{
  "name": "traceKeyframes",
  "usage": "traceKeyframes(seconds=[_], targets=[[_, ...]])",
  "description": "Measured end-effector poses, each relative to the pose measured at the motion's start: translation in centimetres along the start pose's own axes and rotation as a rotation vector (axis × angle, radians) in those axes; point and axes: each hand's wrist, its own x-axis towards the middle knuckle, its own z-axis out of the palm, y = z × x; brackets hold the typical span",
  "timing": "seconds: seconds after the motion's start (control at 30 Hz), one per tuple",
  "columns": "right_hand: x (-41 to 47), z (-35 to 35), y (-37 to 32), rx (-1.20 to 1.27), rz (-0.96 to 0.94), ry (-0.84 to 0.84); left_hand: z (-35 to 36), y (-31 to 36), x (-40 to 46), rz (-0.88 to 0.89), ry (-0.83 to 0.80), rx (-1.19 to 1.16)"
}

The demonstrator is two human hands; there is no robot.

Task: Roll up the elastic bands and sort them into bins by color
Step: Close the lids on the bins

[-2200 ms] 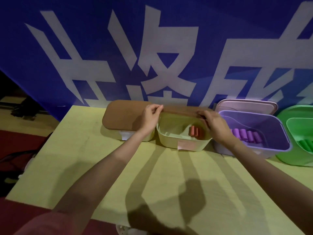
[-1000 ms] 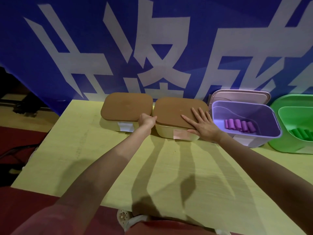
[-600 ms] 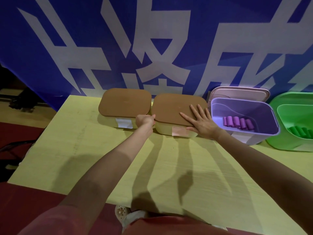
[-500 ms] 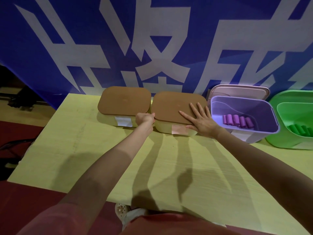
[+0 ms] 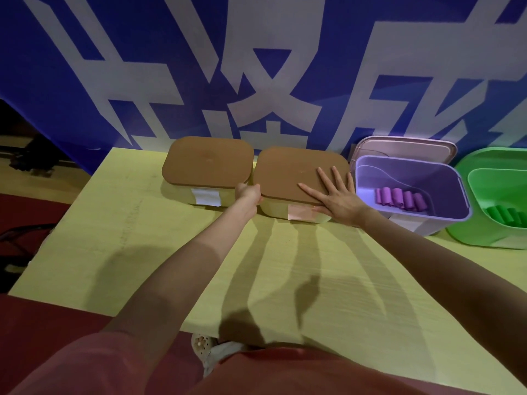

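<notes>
- Right hand (image 5: 338, 202) lies flat, fingers spread, pressing the brown lid (image 5: 296, 173) onto the cream bin (image 5: 275, 210); a moment ago that bin stood open with orange rolls showing.
- Left hand (image 5: 248, 193) curls round the lid's near-left corner.
- Purple rolls (image 5: 399, 198) sit in the open purple bin (image 5: 445, 215); green rolls (image 5: 509, 215) in the green bin (image 5: 467, 238).
- Worktop (image 5: 142, 238) shows no loose bands: sorting looks finished, lidding under way.

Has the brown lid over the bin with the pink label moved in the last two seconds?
Yes. The brown lid came down onto the bin beside the purple bin, closing it.
</notes>
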Motion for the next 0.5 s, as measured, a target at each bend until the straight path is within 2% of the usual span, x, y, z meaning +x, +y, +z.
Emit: traceKeyframes(seconds=[0.5], targets=[[0.1, 0.1, -0.2, 0.067, 0.034, 0.005, -0.1, -2.5, 1.1, 0.038, 0.032, -0.026]])
